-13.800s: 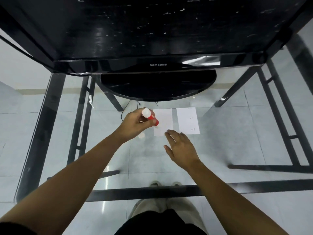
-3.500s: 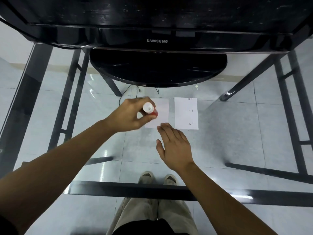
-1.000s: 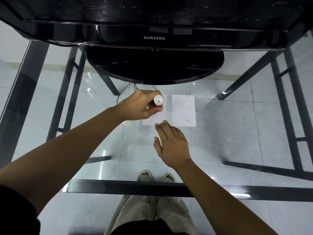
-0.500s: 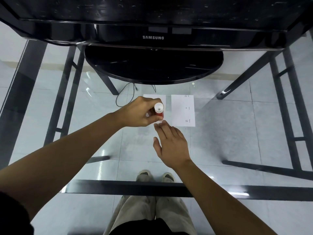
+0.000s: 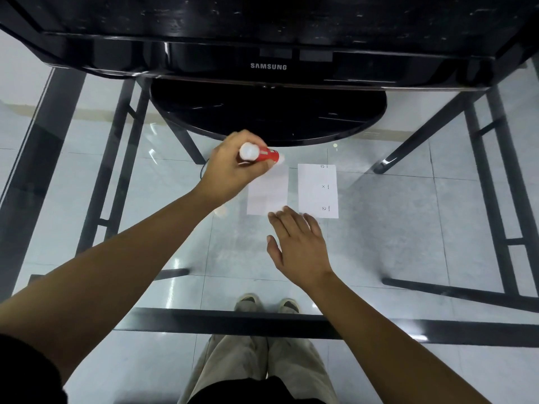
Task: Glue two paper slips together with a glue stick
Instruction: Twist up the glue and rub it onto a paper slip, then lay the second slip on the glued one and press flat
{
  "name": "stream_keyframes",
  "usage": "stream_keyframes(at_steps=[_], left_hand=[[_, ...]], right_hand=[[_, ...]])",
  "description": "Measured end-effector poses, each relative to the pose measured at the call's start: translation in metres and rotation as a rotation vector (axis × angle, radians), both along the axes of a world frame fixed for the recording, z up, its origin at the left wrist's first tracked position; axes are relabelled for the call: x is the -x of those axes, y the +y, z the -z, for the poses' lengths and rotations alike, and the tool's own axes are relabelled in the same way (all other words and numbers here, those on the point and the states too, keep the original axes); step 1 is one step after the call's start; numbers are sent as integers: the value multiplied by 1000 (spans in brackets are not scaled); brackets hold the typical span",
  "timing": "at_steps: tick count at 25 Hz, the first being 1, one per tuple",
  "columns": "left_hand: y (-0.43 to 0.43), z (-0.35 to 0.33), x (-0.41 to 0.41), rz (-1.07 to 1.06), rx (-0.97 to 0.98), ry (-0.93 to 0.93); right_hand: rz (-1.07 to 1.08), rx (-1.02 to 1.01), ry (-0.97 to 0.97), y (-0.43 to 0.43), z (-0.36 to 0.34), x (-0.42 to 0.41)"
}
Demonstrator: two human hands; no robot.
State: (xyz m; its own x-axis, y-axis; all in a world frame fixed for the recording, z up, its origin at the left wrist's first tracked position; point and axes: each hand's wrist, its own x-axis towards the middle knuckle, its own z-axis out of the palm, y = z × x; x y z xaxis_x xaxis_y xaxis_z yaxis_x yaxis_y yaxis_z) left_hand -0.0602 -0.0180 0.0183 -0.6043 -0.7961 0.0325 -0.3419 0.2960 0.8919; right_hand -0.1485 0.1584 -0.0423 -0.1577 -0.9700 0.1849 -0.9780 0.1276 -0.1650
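Note:
Two white paper slips lie side by side on the glass table. The left slip [image 5: 267, 191] is plain; the right slip [image 5: 317, 190] has small marks along its right edge. My left hand [image 5: 233, 167] grips a red glue stick [image 5: 260, 154] with a white end, tilted, its tip at the far edge of the left slip. My right hand [image 5: 300, 246] lies flat with fingers spread, fingertips on the near edge of the left slip and beside the right slip's near corner.
A black Samsung monitor [image 5: 268, 66] on a round black base [image 5: 268, 115] stands just beyond the slips. The glass table [image 5: 408, 228] has black metal frame bars; its near edge bar [image 5: 262, 322] runs below my arms. My feet show through the glass.
My left hand has carried the glue stick from the near part of the left slip up to its far edge. My right hand stays pressing near the slip's near edge.

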Motion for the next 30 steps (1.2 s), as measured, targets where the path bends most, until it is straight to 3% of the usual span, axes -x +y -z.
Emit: stream_keyframes(at_steps=[4,13,15,18,21,25,30], left_hand=[[13,-17,-28,-284,-623,433],[10,-9,-96,-571,-1108,600],[11,0,-101,-621,-1024,480],[20,10,-108,-513,-526,158],[27,22,-116,-378,-169,61],[31,32,-119,-282,-18,2],[28,37,-120,-248,12,-36]], right_hand=[[10,-25,6,-2,-7,-1],[-14,-20,-26,-2,-6,-3],[-21,-11,-40,-2,-4,-2],[-23,-1,-41,-2,-5,-1],[-31,-4,-41,-2,-5,0],[-39,-16,-32,-2,-7,1],[-20,-33,-71,-6,-12,0]])
